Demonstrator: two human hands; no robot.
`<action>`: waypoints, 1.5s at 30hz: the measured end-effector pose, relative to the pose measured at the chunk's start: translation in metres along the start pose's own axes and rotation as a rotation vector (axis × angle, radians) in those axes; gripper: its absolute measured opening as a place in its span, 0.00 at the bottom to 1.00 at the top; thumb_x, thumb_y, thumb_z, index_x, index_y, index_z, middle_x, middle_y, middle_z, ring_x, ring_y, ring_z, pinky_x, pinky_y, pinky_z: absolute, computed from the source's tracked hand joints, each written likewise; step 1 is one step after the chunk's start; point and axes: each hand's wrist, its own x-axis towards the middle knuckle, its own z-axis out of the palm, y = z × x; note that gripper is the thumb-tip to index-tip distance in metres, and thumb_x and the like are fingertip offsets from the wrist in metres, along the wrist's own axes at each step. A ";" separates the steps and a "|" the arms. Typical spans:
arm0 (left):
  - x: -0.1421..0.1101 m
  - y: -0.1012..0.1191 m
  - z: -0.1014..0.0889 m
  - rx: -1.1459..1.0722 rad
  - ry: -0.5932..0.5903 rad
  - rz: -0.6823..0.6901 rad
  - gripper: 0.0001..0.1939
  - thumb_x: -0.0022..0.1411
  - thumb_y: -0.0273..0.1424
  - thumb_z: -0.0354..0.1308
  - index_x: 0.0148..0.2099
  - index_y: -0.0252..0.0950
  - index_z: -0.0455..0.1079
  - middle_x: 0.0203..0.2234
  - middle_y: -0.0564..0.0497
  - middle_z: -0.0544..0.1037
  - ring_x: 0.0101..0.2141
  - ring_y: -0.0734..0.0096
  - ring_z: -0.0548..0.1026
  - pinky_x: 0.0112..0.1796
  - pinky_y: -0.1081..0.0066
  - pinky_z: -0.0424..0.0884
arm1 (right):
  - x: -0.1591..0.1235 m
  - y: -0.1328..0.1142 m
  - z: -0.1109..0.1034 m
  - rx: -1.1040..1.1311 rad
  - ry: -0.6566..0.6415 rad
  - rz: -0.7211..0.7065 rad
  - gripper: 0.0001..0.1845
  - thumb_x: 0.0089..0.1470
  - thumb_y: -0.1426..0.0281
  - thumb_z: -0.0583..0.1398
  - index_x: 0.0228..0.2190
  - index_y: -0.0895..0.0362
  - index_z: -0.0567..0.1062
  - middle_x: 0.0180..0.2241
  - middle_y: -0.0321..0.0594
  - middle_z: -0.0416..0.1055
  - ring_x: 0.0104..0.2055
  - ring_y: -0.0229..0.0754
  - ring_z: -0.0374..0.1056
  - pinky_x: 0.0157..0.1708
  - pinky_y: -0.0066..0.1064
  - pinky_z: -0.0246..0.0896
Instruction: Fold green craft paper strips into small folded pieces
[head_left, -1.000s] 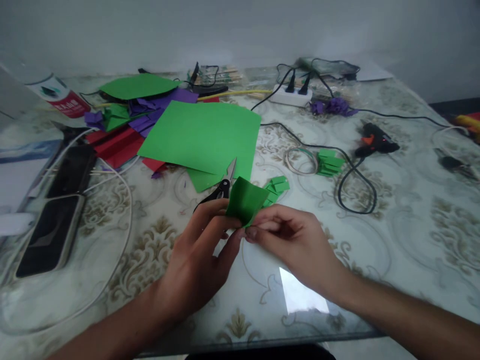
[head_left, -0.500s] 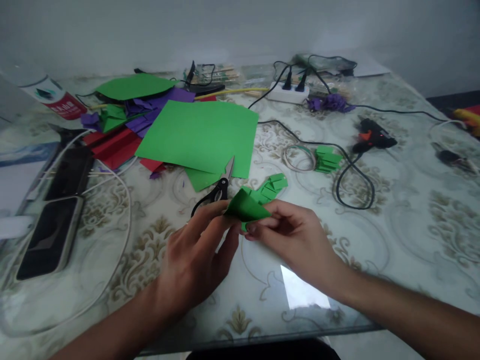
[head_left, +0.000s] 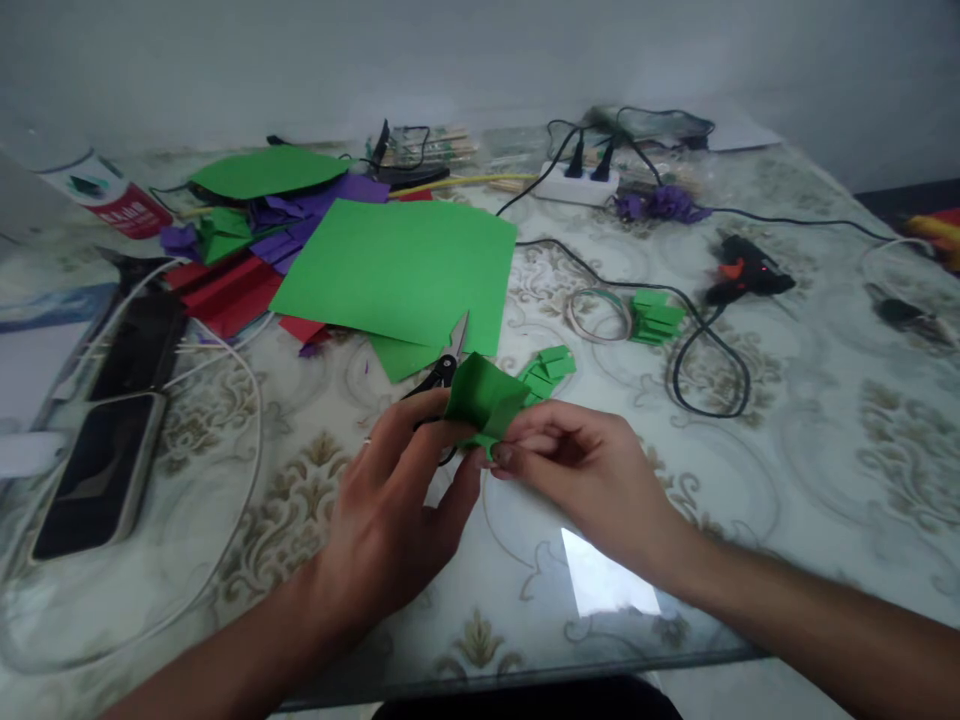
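A small piece of green paper (head_left: 486, 396), bent along a crease, is held between both hands above the table. My left hand (head_left: 409, 490) has its fingers closed on the paper's left side. The lower right edge is pinched between thumb and fingers of my right hand (head_left: 577, 460). Just behind the paper lie black-handled scissors (head_left: 452, 352), their handles partly hidden by my left hand. Folded green paper pieces (head_left: 549, 370) rest beyond my right fingers. Large green sheets (head_left: 405, 265) are spread farther back.
A glue gun (head_left: 746, 270) with a looped black cord lies right, near a tape ring (head_left: 598, 315) and a folded green stack (head_left: 656, 318). A power strip (head_left: 577, 184) stands behind. Leftward are phones (head_left: 101, 475), a white cable (head_left: 259, 440), red paper (head_left: 232, 295) and a bottle (head_left: 112, 195).
The green paper between my hands has tipped upright and opened out, showing more of its face. My left fingers have shifted slightly; my right hand is nearly still.
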 end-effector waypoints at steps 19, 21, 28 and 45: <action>0.001 -0.006 0.001 -0.036 -0.043 0.197 0.06 0.66 0.21 0.62 0.45 0.32 0.70 0.50 0.40 0.74 0.51 0.58 0.75 0.51 0.62 0.75 | -0.001 0.000 0.001 -0.098 0.014 -0.023 0.05 0.46 0.77 0.69 0.28 0.57 0.80 0.25 0.31 0.79 0.29 0.33 0.75 0.33 0.23 0.71; 0.001 -0.006 0.000 -0.012 -0.034 0.239 0.06 0.65 0.21 0.63 0.45 0.31 0.70 0.52 0.38 0.73 0.54 0.55 0.74 0.53 0.60 0.74 | -0.001 -0.002 0.001 -0.101 0.010 -0.020 0.06 0.45 0.79 0.68 0.26 0.56 0.79 0.23 0.28 0.76 0.27 0.32 0.72 0.30 0.22 0.69; 0.004 -0.010 -0.001 0.039 -0.025 0.297 0.11 0.64 0.22 0.64 0.49 0.32 0.72 0.56 0.38 0.71 0.56 0.52 0.73 0.57 0.56 0.72 | -0.002 -0.003 0.001 -0.129 0.025 -0.047 0.06 0.46 0.77 0.68 0.25 0.56 0.78 0.23 0.30 0.76 0.28 0.34 0.73 0.31 0.23 0.69; 0.004 -0.010 -0.003 -0.011 -0.089 0.267 0.09 0.69 0.21 0.61 0.50 0.32 0.71 0.53 0.37 0.73 0.55 0.53 0.74 0.54 0.57 0.75 | 0.000 -0.006 0.000 -0.102 0.001 -0.025 0.03 0.47 0.75 0.69 0.26 0.56 0.81 0.24 0.31 0.79 0.28 0.36 0.75 0.33 0.27 0.72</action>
